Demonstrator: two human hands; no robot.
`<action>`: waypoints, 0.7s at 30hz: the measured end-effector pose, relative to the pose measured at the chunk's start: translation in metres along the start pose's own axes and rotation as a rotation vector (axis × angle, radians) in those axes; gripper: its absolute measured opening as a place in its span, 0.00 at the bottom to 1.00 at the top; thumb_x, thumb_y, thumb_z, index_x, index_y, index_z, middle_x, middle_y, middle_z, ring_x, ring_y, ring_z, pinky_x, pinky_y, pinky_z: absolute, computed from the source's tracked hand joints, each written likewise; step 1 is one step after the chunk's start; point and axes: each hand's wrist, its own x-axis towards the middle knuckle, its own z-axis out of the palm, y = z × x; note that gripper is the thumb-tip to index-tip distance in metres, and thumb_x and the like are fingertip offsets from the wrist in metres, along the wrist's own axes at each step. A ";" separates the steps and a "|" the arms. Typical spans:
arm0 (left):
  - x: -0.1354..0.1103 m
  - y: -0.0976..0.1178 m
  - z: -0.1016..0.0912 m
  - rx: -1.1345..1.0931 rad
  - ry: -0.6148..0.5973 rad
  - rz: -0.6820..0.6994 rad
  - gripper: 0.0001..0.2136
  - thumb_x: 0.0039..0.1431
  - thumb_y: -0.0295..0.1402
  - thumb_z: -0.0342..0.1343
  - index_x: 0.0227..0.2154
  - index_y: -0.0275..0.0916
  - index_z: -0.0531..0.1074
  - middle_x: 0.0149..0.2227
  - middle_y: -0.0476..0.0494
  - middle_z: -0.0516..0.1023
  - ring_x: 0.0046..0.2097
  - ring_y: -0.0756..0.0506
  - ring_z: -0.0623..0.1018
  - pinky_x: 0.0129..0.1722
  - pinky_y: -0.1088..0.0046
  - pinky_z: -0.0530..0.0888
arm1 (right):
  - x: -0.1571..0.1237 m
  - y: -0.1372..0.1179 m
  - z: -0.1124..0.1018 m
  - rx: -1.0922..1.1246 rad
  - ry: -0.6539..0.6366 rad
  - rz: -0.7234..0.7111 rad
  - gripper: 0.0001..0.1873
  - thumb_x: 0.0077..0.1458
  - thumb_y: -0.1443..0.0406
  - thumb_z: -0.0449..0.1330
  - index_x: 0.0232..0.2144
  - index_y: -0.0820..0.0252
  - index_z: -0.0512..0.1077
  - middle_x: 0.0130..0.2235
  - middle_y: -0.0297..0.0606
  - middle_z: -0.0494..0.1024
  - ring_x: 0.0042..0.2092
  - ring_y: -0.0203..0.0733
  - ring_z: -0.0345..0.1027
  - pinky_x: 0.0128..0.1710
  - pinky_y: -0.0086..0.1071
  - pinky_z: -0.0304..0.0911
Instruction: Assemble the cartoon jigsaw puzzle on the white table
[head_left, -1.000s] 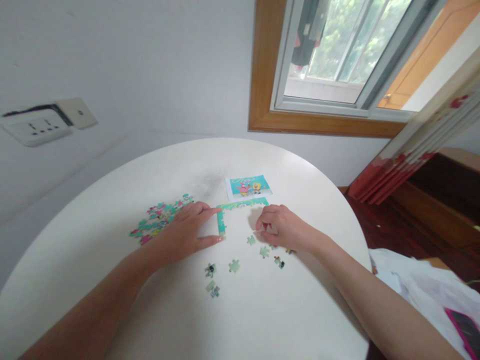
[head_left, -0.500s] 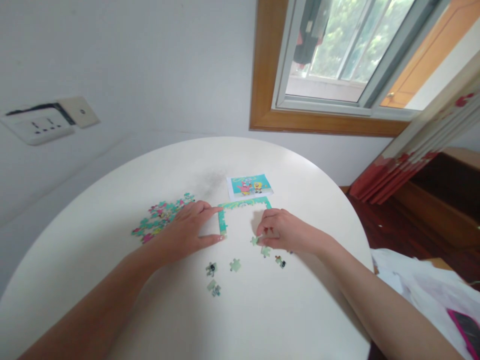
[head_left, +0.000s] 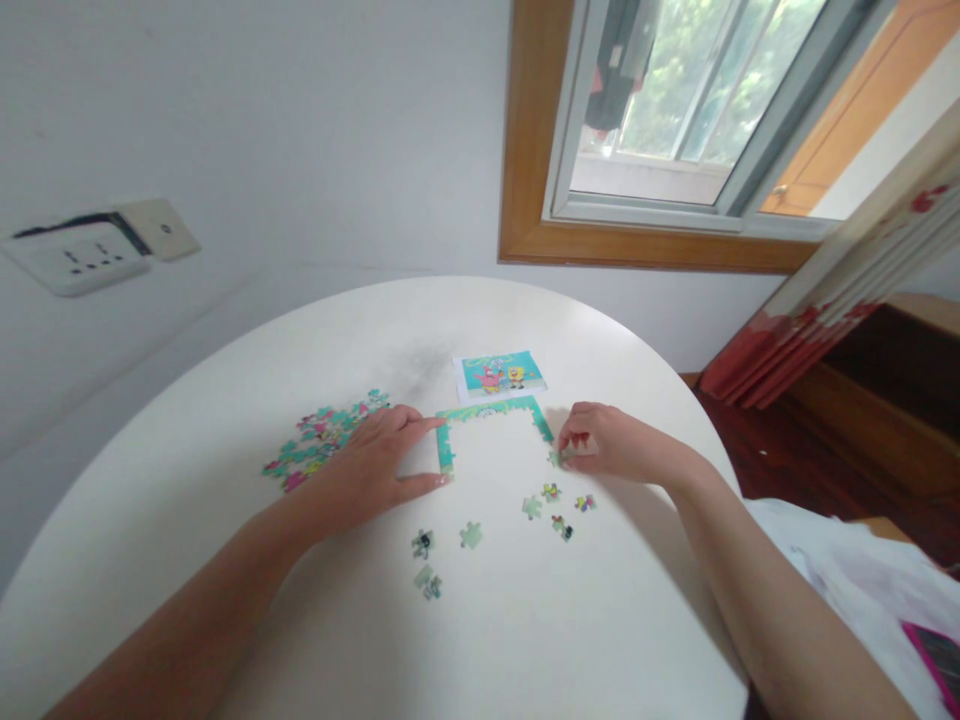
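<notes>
A partly joined green puzzle border (head_left: 487, 409) lies on the round white table (head_left: 225, 420). My left hand (head_left: 371, 465) rests flat on the table, thumb and forefinger spread against the border's left side. My right hand (head_left: 611, 443) is closed in a pinch on a small green puzzle piece (head_left: 555, 458) at the lower end of the border's right side. Several loose pieces (head_left: 555, 500) lie just below that hand, and a few more loose pieces (head_left: 442, 550) lie nearer to me.
A heap of unsorted pieces (head_left: 319, 438) sits left of my left hand. A small cartoon reference picture (head_left: 499, 373) lies beyond the border. A wall socket (head_left: 75, 258) is at the left, a window (head_left: 675, 110) behind, a curtain (head_left: 832, 290) at the right.
My right hand picked a green piece from the loose ones and carried it right and up to the border's right side. My left hand stayed put.
</notes>
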 end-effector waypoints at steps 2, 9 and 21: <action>0.000 0.000 0.000 -0.007 0.007 0.001 0.28 0.55 0.50 0.53 0.56 0.41 0.64 0.49 0.41 0.68 0.52 0.39 0.67 0.54 0.63 0.62 | 0.001 -0.001 0.000 -0.010 0.012 -0.005 0.10 0.48 0.68 0.60 0.35 0.58 0.77 0.38 0.40 0.75 0.37 0.40 0.69 0.41 0.32 0.61; 0.000 -0.001 0.001 0.000 0.000 0.002 0.29 0.56 0.51 0.53 0.56 0.41 0.63 0.49 0.41 0.67 0.52 0.39 0.67 0.55 0.63 0.61 | 0.005 0.002 0.003 -0.013 0.046 -0.006 0.09 0.48 0.68 0.60 0.35 0.59 0.76 0.38 0.40 0.74 0.37 0.40 0.68 0.40 0.31 0.61; 0.000 -0.002 0.002 -0.001 0.005 0.002 0.29 0.55 0.51 0.53 0.56 0.41 0.63 0.49 0.41 0.67 0.51 0.39 0.67 0.54 0.64 0.62 | 0.005 0.001 0.003 0.006 0.053 0.027 0.10 0.49 0.71 0.58 0.35 0.59 0.76 0.38 0.40 0.73 0.35 0.37 0.68 0.37 0.28 0.61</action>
